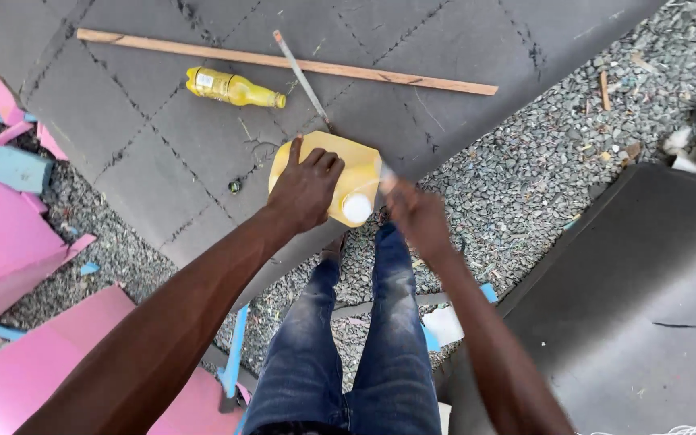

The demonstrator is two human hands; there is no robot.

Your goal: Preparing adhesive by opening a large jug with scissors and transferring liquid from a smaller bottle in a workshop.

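A yellow plastic jug point(348, 165) with a white cap point(356, 208) stands on the near edge of a large grey foam sheet point(138, 129). My left hand point(304, 189) grips the jug's top from the left. My right hand point(414, 216) is just right of the cap, blurred, with its fingers closed around something small and pale that I cannot identify. My legs in blue jeans point(348, 346) are below.
A small yellow bottle point(234, 88) lies on the grey sheet, with a long wooden strip point(283, 61) and a thin metal blade point(303, 79) beyond it. Pink foam pieces point(2, 242) lie at left, another grey sheet point(638, 314) at right, gravel point(525, 177) between.
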